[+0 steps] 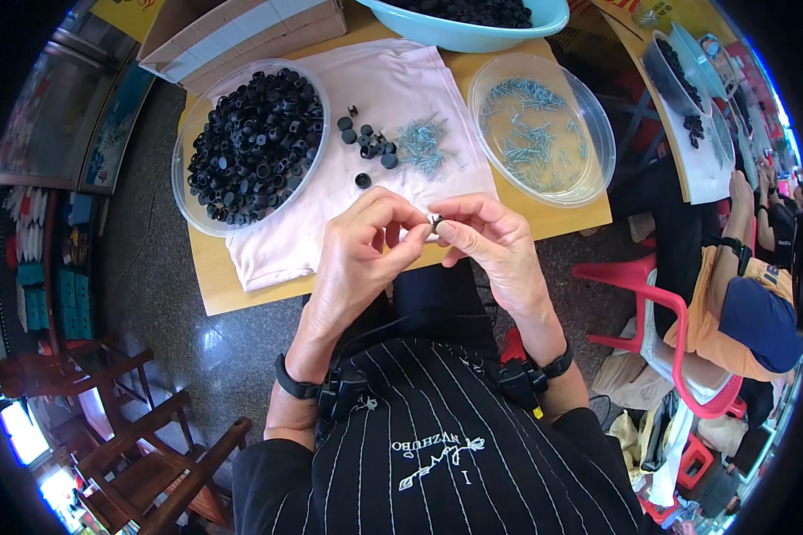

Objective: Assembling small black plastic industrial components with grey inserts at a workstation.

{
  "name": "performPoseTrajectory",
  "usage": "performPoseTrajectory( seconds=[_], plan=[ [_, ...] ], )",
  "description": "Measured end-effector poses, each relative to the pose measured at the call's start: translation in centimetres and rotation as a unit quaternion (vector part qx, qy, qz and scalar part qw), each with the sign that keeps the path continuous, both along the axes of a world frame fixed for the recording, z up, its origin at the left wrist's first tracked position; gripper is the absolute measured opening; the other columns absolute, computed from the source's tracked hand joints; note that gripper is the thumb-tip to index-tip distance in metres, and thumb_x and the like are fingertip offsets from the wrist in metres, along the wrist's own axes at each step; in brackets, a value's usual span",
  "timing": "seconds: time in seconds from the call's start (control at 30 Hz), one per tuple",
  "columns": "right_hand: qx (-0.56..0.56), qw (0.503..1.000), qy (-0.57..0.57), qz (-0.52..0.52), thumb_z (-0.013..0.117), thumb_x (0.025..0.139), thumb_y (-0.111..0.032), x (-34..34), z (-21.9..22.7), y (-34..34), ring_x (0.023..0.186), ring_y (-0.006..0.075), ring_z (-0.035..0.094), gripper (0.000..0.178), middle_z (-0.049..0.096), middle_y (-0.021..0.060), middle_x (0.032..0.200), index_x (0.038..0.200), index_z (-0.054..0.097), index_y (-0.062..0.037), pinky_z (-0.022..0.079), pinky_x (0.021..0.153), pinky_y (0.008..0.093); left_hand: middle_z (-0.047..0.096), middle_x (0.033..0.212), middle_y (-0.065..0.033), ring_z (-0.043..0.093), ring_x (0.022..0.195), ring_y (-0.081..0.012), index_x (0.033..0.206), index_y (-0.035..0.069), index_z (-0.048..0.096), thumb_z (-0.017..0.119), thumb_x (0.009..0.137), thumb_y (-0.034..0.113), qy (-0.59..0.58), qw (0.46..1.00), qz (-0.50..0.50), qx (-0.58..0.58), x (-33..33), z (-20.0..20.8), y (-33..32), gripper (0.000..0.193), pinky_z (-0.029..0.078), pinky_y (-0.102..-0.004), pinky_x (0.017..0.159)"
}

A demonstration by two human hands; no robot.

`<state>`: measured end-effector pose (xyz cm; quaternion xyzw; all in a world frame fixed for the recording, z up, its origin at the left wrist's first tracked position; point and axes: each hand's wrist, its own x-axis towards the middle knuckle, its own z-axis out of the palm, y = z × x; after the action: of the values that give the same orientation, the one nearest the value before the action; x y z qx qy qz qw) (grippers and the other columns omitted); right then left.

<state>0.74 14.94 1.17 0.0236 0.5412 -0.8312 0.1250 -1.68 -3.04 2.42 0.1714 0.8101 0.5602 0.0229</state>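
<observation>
In front of my chest, over the table's near edge, my left hand (pixel 372 241) and my right hand (pixel 493 247) meet fingertip to fingertip. Pinched in the right thumb and forefinger is a small black plastic cap (pixel 437 223), with a bright sliver at its top. The left thumb and forefinger are closed against it; whatever they hold is hidden. Just beyond, on a pale pink cloth (pixel 285 239), lie several loose black caps (pixel 366 143), one single cap (pixel 363 180) nearer me, and a heap of thin silvery screws (pixel 422 144).
A clear round tub heaped with black caps (pixel 254 143) stands at left, and a clear tub (pixel 603 165) of screws at right. Behind are a cardboard box (pixel 241 40) and a light blue basin (pixel 473 33). Another person (pixel 740 303) sits at right by a red chair (pixel 678 330); wooden chairs (pixel 152 464) stand left.
</observation>
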Motion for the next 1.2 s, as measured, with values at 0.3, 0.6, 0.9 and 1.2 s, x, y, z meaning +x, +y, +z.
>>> performPoseTrajectory(
  seconds=[0.3, 0.6, 0.9, 1.2],
  plan=[
    [0.132, 0.988, 0.085, 0.001, 0.063, 0.089, -0.006, -0.1, 0.2, -0.1, 0.083, 0.0092, 0.061, 0.025, 0.062, 0.0052, 0.098, 0.113, 0.062, 0.0010, 0.053, 0.069, 0.0216, 0.059, 0.083, -0.0002, 0.050, 0.065, -0.0045, 0.088, 0.000, 0.067, 0.069, 0.084, 0.009, -0.097, 0.987, -0.027, 0.129, -0.5, -1.7, -0.9, 0.009, 0.040, -0.0191, 0.056],
    [-0.029, 0.999, 0.001, -0.027, 0.066, 0.086, -0.007, -1.3, -0.4, 0.4, 0.078, 0.0092, 0.060, 0.024, 0.063, 0.0045, 0.091, 0.109, 0.061, 0.0005, 0.051, 0.066, 0.0222, 0.057, 0.084, -0.0109, 0.059, 0.070, -0.0207, 0.108, 0.001, 0.061, 0.064, 0.083, 0.004, 0.037, 0.979, 0.165, -0.114, -1.4, -3.1, -1.4, 0.026, 0.048, -0.0302, 0.064],
    [-0.186, 0.980, -0.055, -0.033, 0.064, 0.088, -0.007, -1.7, -1.0, 1.4, 0.077, 0.0106, 0.061, 0.023, 0.065, 0.0092, 0.094, 0.110, 0.059, 0.0003, 0.053, 0.067, 0.0224, 0.057, 0.086, -0.0060, 0.050, 0.061, -0.0093, 0.102, -0.001, 0.063, 0.066, 0.079, -0.003, 0.085, 0.972, 0.182, -0.118, -1.8, -3.4, -1.2, 0.023, 0.042, -0.0231, 0.055],
    [-0.254, 0.963, -0.086, 0.006, 0.062, 0.090, -0.006, -1.1, -0.3, 1.3, 0.080, 0.0103, 0.060, 0.024, 0.065, 0.0107, 0.097, 0.113, 0.059, 0.0006, 0.054, 0.065, 0.0209, 0.063, 0.106, -0.0106, 0.064, 0.095, -0.0158, 0.107, -0.005, 0.057, 0.063, 0.085, -0.005, -0.121, 0.943, 0.053, 0.306, 0.5, -1.2, -0.4, 0.022, 0.051, -0.0259, 0.084]
  ],
)
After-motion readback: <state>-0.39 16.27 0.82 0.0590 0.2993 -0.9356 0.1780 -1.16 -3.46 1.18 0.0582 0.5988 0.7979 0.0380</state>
